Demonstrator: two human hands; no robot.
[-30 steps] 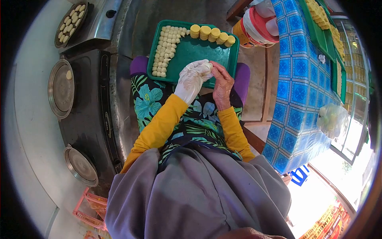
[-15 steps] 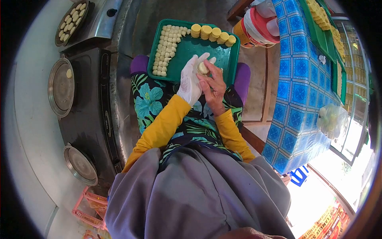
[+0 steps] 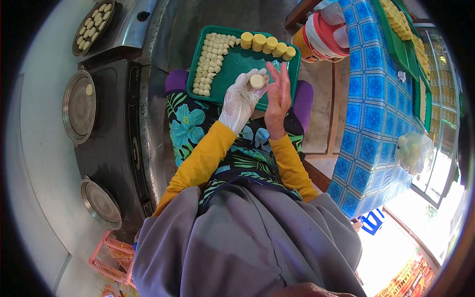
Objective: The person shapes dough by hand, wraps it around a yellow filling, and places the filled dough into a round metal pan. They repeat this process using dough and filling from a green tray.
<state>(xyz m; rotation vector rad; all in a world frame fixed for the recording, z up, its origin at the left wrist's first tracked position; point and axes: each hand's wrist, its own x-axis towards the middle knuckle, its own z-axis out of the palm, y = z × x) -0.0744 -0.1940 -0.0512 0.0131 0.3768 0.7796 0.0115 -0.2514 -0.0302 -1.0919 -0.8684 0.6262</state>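
Observation:
My left hand, in a thin whitish glove, holds a round pale dough disc between its fingers above the tray. Bare, with its fingers stretched out and upright, my right hand is just to the right of the disc and holds nothing. Beneath both hands a green tray lies across my lap. Rows of small white dough balls fill its left side, and several short stacks of yellow discs line its far edge at the right.
At left are a black stove with round metal lids and a pan of dough pieces. A red-lidded bucket stands right of the tray, beside a table with blue cloth bearing green trays and a plastic bag.
My right hand has come off the dough disc and straightened its fingers. The disc now faces up in my left hand's fingers, slightly further right.

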